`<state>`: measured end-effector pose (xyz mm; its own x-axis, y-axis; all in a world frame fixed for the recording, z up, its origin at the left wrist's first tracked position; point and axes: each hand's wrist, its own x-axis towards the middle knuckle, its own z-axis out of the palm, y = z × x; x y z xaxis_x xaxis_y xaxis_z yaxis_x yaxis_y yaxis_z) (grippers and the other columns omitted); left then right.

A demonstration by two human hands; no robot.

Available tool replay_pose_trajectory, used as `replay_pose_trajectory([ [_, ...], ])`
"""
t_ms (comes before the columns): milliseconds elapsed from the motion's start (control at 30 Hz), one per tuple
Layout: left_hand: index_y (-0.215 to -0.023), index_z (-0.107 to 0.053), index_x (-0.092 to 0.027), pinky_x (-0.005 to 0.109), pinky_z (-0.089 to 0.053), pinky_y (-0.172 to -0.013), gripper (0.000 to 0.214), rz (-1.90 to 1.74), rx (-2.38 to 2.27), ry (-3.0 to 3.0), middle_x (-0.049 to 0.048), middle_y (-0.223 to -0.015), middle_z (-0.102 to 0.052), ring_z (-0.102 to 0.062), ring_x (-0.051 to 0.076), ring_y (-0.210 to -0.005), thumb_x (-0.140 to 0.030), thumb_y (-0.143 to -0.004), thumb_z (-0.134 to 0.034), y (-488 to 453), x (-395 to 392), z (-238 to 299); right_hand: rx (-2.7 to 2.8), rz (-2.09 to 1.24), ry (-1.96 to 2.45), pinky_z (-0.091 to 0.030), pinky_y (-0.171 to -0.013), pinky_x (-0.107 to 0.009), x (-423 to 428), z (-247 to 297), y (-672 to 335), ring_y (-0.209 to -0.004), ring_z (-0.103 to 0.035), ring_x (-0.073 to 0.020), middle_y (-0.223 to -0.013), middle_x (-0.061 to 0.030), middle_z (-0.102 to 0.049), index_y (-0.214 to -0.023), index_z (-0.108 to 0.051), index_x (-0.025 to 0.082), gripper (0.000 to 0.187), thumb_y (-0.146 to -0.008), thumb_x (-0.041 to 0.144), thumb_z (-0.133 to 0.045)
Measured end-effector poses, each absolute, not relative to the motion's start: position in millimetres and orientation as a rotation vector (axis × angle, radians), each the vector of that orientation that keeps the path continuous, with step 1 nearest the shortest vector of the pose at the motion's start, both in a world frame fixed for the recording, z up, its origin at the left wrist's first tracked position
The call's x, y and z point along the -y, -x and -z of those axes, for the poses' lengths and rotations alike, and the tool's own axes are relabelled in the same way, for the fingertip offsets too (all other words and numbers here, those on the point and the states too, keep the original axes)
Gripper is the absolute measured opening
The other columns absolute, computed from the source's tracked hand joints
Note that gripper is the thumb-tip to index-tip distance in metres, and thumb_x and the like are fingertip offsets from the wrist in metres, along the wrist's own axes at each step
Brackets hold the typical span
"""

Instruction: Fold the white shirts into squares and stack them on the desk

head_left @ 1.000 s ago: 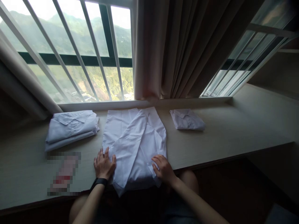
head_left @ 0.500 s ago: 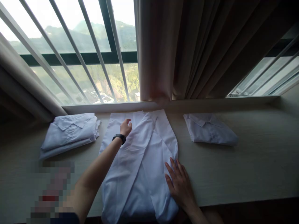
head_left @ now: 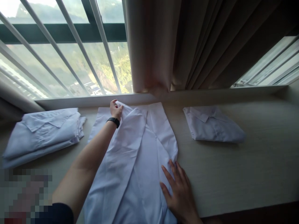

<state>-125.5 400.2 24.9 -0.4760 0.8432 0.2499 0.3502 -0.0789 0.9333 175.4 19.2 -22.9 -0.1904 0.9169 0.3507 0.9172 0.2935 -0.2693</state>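
My left hand (head_left: 116, 111) pinches the far edge of the shirt (head_left: 126, 152) — I'd lift gently; my right hand (head_left: 179, 191), fingers spread, grasping nothing, should steady its right edge.

White garment (head_left: 142, 155) cut off at btm edge, pixelated obj. (head_left: 28, 199) btm-L unidentifiable, R hand (head_left: 178, 193) cropped near wrist

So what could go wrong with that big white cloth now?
Maybe three things. The left hand pinches only a small bit of the white cloth, so it might slip. The cloth looks wrinkled, and those lines could set as creases. If the right hand, spread on the cloth's right side, slides, it could pull the fabric crooked.
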Motion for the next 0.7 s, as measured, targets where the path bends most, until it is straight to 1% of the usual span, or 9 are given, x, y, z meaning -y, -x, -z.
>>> replay_pose_trajectory([
  [67, -0.129, -0.052, -0.016, 0.03, -0.048, -0.091, 0.048, -1.596, -1.784, -1.282, 0.0062, -0.107, -0.056, -0.056, 0.014, -0.095, -0.014, -0.082, -0.064, 136.8, -393.9, -27.5, 2.115, 0.001, 1.639, -0.041, -0.108, -0.057, -19.7, 23.8, -175.5, -0.145, -0.033, -0.0369, -0.162, -0.0039, -0.028, -0.154, -0.034, 0.035, 0.067, -0.092, 0.04, -0.057],
  [167, -0.12, -0.057, -0.015, 0.028, -0.047, -0.092, 0.035, -1.592, -1.834, -1.264, 0.0061, -0.105, -0.057, -0.055, 0.014, -0.096, -0.016, -0.085, -0.061, 145.8, -387.9, -27.3, 2.095, 0.0, 1.638, -0.042, -0.107, -0.057, -20.6, 26.7, -175.8, -0.143, -0.036, -0.0369, -0.162, -0.0052, -0.028, -0.154, -0.034, 0.033, 0.067, -0.092, 0.04, -0.057],
  [233, -0.114, -0.059, -0.014, 0.028, -0.046, -0.092, 0.029, -1.529, -1.879, -1.234, 0.006, -0.101, -0.058, -0.056, 0.014, -0.097, -0.016, -0.085, -0.06, 147.1, -384.3, -23.6, 2.08, 0.0, 1.642, -0.043, -0.107, -0.057, -20.8, 28.6, -175.9, -0.142, -0.037, -0.037, -0.162, -0.0066, -0.028, -0.155, -0.033, 0.031, 0.068, -0.092, 0.04, -0.057],
  [333, -0.109, -0.06, -0.013, 0.03, -0.048, -0.091, 0.026, -1.398, -1.92, -1.198, 0.0059, -0.095, -0.06, -0.057, 0.016, -0.097, -0.016, -0.083, -0.062, 146.3, -378.5, -15.8, 2.072, 0.0, 1.66, -0.043, -0.107, -0.056, -20.2, 29.8, -176.3, -0.142, -0.038, -0.0369, -0.162, -0.0086, -0.029, -0.155, -0.033, 0.028, 0.069, -0.092, 0.04, -0.058],
  [433, -0.109, -0.06, -0.013, 0.033, -0.048, -0.089, 0.028, -1.297, -1.963, -1.185, 0.008, -0.096, -0.062, -0.06, 0.02, -0.097, -0.017, -0.082, -0.065, 146.9, -375.9, -13.2, 2.072, -0.016, 1.667, -0.044, -0.107, -0.056, -20.3, 28.9, -176.8, -0.142, -0.039, -0.0365, -0.162, -0.0092, -0.029, -0.155, -0.033, 0.028, 0.069, -0.092, 0.04, -0.058],
  [533, -0.118, -0.055, -0.012, 0.038, -0.048, -0.09, 0.037, -1.193, -2.023, -1.19, 0.013, -0.103, -0.064, -0.062, 0.024, -0.101, -0.021, -0.083, -0.065, 149.9, -373.1, -21.8, 2.054, -0.044, 1.662, -0.044, -0.106, -0.055, -22.2, 27.1, -177.0, -0.141, -0.04, -0.0362, -0.162, -0.009, -0.029, -0.155, -0.034, 0.028, 0.068, -0.092, 0.04, -0.057],
  [633, -0.122, -0.054, -0.009, 0.045, -0.045, -0.098, 0.046, -1.085, -2.06, -1.26, 0.0192, -0.111, -0.064, -0.061, 0.031, -0.11, -0.028, -0.083, -0.068, 151.7, -349.1, -39.2, 2.01, -0.076, 1.643, -0.044, -0.107, -0.055, -21.9, 26.5, -177.4, -0.141, -0.04, -0.0348, -0.16, -0.009, -0.032, -0.154, -0.036, 0.028, 0.065, -0.093, 0.041, -0.055],
  [700, -0.125, -0.054, -0.008, 0.048, -0.039, -0.107, 0.051, -0.996, -2.1, -1.514, 0.0229, -0.126, -0.06, -0.054, 0.036, -0.124, -0.032, -0.083, -0.069, 148.3, -312.9, -50.4, 1.979, -0.114, 1.62, -0.045, -0.108, -0.054, -17.6, 26.8, -178.8, -0.141, -0.04, -0.0334, -0.159, -0.0098, -0.035, -0.153, -0.036, 0.027, 0.064, -0.093, 0.041, -0.054],
])
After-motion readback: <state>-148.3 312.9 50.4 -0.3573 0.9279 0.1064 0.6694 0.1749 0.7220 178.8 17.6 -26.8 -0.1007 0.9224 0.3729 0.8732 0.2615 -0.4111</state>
